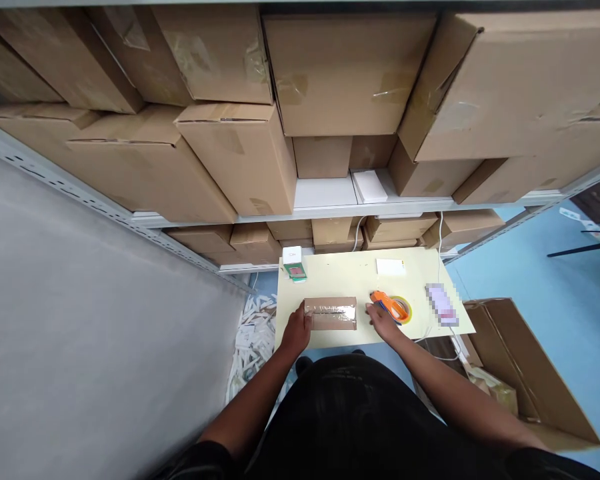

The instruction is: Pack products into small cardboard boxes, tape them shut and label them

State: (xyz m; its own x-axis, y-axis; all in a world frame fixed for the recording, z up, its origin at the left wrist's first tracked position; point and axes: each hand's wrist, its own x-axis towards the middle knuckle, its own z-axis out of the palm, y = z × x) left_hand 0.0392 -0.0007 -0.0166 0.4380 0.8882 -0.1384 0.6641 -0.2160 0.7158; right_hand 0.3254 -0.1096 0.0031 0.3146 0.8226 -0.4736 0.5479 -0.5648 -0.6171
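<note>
At a taped brown cardboard box's (334, 313) left end, the left hand (297, 330) is gripping; the right hand (383, 325) is half-curling by an orange tape dispenser (387, 304), hold unclear.

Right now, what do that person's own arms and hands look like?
The left hand and right hand are bare, with five-fingered human shapes and no gloves. No watch or bracelet shows on either wrist. The forearms are bare too, below black cloth sleeves that match the plain black top.
</note>
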